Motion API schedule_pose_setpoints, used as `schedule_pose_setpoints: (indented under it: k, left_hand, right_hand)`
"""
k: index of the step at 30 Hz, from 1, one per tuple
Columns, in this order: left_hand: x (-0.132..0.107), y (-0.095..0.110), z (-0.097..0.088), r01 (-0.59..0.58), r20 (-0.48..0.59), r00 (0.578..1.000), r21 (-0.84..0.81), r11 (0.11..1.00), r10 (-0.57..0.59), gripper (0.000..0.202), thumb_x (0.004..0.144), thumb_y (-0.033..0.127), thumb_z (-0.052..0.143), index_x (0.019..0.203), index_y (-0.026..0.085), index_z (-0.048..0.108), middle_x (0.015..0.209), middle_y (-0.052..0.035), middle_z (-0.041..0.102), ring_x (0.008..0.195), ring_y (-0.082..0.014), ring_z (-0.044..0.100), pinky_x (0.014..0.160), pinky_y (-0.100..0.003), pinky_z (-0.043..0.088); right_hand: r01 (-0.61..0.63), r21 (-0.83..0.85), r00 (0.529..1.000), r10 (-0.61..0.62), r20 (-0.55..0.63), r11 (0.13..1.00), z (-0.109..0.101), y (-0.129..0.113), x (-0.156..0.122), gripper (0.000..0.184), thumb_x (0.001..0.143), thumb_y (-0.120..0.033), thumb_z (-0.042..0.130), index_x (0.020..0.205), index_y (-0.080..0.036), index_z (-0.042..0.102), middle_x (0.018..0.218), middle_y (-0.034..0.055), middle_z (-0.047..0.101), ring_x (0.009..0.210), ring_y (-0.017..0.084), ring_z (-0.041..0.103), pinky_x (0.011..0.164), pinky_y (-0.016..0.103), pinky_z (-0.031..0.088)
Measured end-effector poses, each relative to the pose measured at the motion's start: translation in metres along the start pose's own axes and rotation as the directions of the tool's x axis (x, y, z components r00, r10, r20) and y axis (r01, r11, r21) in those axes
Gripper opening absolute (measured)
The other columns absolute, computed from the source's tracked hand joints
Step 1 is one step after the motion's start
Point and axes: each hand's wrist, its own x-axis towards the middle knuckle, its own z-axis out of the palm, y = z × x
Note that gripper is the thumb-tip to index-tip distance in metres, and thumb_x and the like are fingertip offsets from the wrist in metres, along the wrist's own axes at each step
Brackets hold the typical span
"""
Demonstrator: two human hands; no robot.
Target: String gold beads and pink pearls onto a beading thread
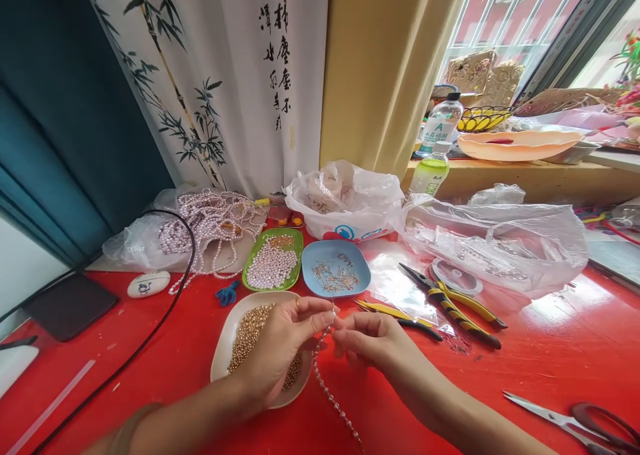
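My left hand (295,328) and my right hand (367,338) meet fingertip to fingertip above the red table (165,388). Both pinch the upper end of a bead strand (330,396), which hangs down between them toward the table's front. A thin bit of thread or wire seems to stick up above the left fingertips. Under my left hand is a white dish (220,348) of gold beads (250,332), partly covered by that hand. Just beyond stand a green tray (249,265) of pink pearl beads (273,266) and a blue plate (313,255) with small metallic pieces (336,278).
Pliers (450,305) and yellow-black tweezers or cutters (400,315) lie right of my hands; scissors (555,418) rest at front right. Plastic bags (345,202) and pearl strands (215,222) line the back. A black cable (150,335) crosses the left side. Bottles (431,168) stand near the window.
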Motion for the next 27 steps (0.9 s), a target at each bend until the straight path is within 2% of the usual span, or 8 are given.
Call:
schedule_pose_setpoints:
  k: [4, 15, 23, 27]
  left_hand:
    - [0.0, -0.001, 0.001, 0.029, -0.025, 0.999, -0.002, 1.0, -0.029, 0.017, 0.065, 0.024, 0.069, 0.077, 0.014, 0.063, 0.07, -0.0029, 0.065, 0.063, -0.0101, 0.056, 0.057, -0.02, 0.04]
    - [-0.002, 0.003, 0.005, 0.04, -0.037, 0.998, -0.067, 0.997, -0.042, 0.017, 0.06, 0.019, 0.072, 0.072, 0.012, 0.064, 0.064, -0.0013, 0.063, 0.058, -0.0088, 0.055, 0.055, -0.02, 0.04]
    - [0.0, -0.001, 0.0, 0.055, 0.023, 0.998, -0.012, 0.998, -0.055, 0.021, 0.064, 0.027, 0.07, 0.078, 0.013, 0.064, 0.071, -0.0052, 0.067, 0.066, -0.0128, 0.059, 0.058, -0.022, 0.041]
    - [0.001, 0.001, 0.0, 0.063, 0.036, 0.997, -0.01, 0.998, -0.063, 0.021, 0.061, 0.025, 0.072, 0.077, 0.013, 0.065, 0.072, -0.0043, 0.067, 0.065, -0.0113, 0.058, 0.059, -0.021, 0.041]
  right_hand:
    - [-0.02, 0.049, 0.999, 0.018, 0.047, 0.999, -0.001, 0.002, -0.001, 0.021, 0.072, -0.025, 0.056, 0.055, -0.013, 0.05, 0.053, -0.0016, 0.054, 0.046, 0.006, 0.04, 0.049, 0.02, 0.03]
    - [-0.053, 0.02, 0.996, 0.052, 0.077, 0.998, 0.001, 0.005, 0.0, 0.021, 0.075, -0.029, 0.052, 0.059, -0.014, 0.049, 0.054, -0.0014, 0.056, 0.044, 0.007, 0.044, 0.048, 0.021, 0.032]
    - [-0.044, 0.077, 0.993, 0.035, 0.11, 0.996, 0.0, 0.01, 0.001, 0.024, 0.076, -0.034, 0.053, 0.062, -0.014, 0.051, 0.052, -0.0008, 0.057, 0.043, 0.008, 0.045, 0.046, 0.02, 0.035]
    - [-0.042, 0.085, 0.994, 0.033, 0.101, 0.996, 0.0, 0.011, 0.001, 0.027, 0.075, -0.036, 0.053, 0.059, -0.014, 0.05, 0.051, -0.0008, 0.057, 0.041, 0.007, 0.045, 0.045, 0.02, 0.035]
